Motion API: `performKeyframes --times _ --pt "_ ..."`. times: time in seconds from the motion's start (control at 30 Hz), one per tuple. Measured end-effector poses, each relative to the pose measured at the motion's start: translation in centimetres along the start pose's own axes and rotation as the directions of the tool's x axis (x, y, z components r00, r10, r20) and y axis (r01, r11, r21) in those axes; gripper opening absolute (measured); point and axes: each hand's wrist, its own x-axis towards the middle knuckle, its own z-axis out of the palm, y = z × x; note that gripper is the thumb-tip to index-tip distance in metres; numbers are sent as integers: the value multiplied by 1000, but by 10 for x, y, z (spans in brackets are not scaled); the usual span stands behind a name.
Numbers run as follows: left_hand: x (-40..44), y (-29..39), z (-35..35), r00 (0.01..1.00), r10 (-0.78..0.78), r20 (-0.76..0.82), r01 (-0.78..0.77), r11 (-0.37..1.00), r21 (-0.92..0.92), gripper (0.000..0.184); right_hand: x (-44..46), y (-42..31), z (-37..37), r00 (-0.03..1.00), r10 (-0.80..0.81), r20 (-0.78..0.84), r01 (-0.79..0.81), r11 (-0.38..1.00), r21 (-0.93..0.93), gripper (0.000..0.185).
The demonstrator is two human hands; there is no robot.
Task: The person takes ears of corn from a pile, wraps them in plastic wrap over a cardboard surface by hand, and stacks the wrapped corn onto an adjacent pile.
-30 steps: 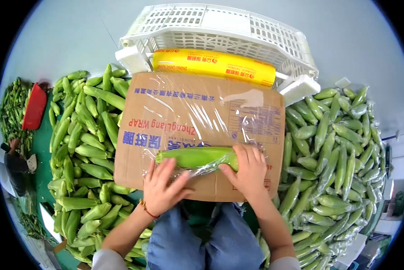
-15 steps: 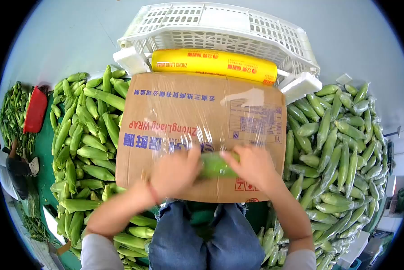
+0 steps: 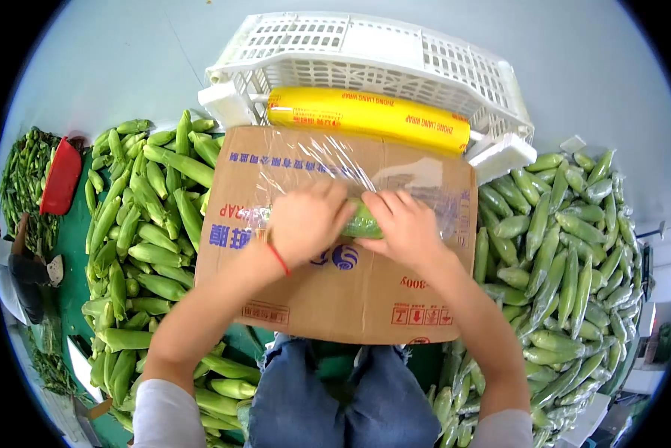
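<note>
Presently, left: loose corn [image 3: 156, 254] is lying heaped and unwrapped, apparently unfinished stock. Centre: my left hand [image 3: 309, 218] is gripping one ear [image 3: 363, 223], seemingly part-wrapped, over the cardboard box [image 3: 335, 310]; my right hand [image 3: 405, 225] is gripping its other end, fingers bent. Right: film-wrapped corn [image 3: 567, 276] is lying piled, apparently finished stock.

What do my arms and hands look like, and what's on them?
Your left hand and right hand are bare, without gloves. A thin red band circles the left wrist; none shows on the right. Your sleeves are light grey, leaving both forearms bare.
</note>
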Motion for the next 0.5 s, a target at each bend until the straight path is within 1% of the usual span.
performKeyframes --times 0.03,0.07,0.13,0.2,0.23,0.3,0.33,0.37,0.43,0.47,0.5 --pt "-23 11 -2 1000 17 -22 -17 1000 7 25 -3 -7 -6 999 -46 -13 45 999 -7 63" --pt "-47 19 -4 1000 -6 16 6 1000 25 37 -7 -15 -15 998 -54 41 53 998 25 62" --pt "-86 45 -17 995 -4 99 10 999 -52 61 -33 -41 -29 979 -70 192 49 992 114 61" --pt "-105 57 -17 985 -6 172 9 1000 -21 68 -47 -56 -33 958 -23 288 -32 982 184 60" --pt "-99 53 -13 984 12 180 -14 1000 11 70 -50 -58 -33 945 7 328 -77 976 202 60" --pt "-69 30 -6 979 42 201 -58 995 77 73 -38 -53 -31 993 26 111 -35 996 87 59" --pt "-47 11 7 990 41 134 -47 998 44 72 -26 -48 -30 1000 15 -7 -15 1000 26 59" --pt "-20 -10 20 997 37 62 -38 999 16 72 -16 -37 -23 993 -97 -73 97 995 9 61" --pt "33 -42 21 980 102 171 -111 993 39 71 7 -15 0 979 -183 -91 181 983 -31 59" --pt "51 -49 29 944 96 315 -139 984 115 73 15 -8 5 972 -220 -88 216 975 -46 58" --pt "64 -54 36 890 75 451 -174 968 182 74 22 -6 4 984 -177 6 177 984 -17 57"
